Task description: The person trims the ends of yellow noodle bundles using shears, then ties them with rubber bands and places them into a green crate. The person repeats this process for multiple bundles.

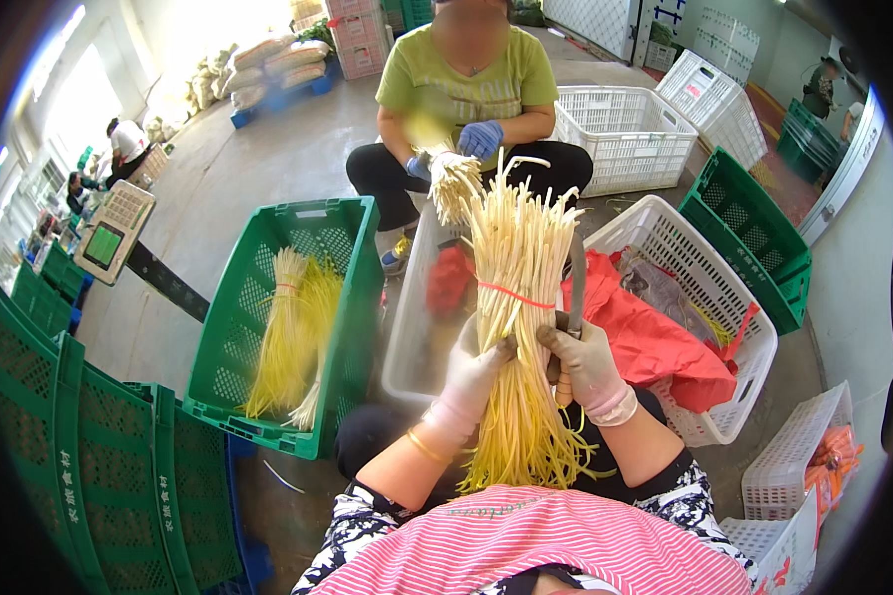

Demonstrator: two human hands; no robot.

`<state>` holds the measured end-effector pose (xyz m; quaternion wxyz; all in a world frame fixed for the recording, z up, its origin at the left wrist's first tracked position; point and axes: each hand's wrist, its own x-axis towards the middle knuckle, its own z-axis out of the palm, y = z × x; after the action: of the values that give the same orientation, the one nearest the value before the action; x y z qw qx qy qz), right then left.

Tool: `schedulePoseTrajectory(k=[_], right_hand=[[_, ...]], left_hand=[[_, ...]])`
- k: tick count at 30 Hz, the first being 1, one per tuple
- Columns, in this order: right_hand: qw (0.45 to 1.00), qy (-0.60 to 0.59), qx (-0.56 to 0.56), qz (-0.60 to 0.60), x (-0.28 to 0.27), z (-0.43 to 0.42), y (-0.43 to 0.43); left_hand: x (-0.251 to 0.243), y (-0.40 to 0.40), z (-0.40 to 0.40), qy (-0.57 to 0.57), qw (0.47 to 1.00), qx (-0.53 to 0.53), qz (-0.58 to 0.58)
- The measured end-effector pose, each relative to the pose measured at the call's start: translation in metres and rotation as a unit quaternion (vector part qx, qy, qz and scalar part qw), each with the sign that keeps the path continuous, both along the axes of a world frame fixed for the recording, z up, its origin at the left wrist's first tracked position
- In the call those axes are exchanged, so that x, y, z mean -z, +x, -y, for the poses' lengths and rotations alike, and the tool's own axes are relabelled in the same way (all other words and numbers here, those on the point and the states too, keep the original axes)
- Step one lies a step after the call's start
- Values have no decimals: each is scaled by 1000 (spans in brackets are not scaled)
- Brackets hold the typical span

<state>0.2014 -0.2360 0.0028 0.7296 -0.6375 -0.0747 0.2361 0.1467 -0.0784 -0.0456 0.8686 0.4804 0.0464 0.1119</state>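
A thick bundle of blanched yellow chives (pixel 525 253) stands upright before me, pale stem ends up and yellow leaves hanging towards my lap. A red band (pixel 517 295) circles its stems. My left hand (pixel 470 375), in a whitish glove, grips the bundle's left side below the band. In my gloved right hand (pixel 594 364) is a knife with a curved metal blade (pixel 577 286) pointing up and a wooden handle (pixel 563 390). The right thumb and fingers also meet the bundle's right side. Under the bundle is a white plastic crate (pixel 409 349), partly hidden.
Left stands a green crate (pixel 316 439) containing banded chives (pixel 286 312). On the right, a white crate (pixel 744 416) holds red plastic (pixel 625 335). A person (pixel 469 82) sits opposite, their blue-gloved hands holding another bundle (pixel 454 182). A scale display (pixel 111 234) rises at left.
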Motion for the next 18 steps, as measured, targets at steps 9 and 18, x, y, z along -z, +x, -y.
schedulePoseTrajectory(k=[9, 18], right_hand=[[996, 70, -13, 48, 7, -5, 11], [996, 72, -11, 48, 20, -1, 14]], left_hand=[[2, 5, -14, 9, 999, 39, -29], [-1, 3, -36, -12, 988, 153, -18]])
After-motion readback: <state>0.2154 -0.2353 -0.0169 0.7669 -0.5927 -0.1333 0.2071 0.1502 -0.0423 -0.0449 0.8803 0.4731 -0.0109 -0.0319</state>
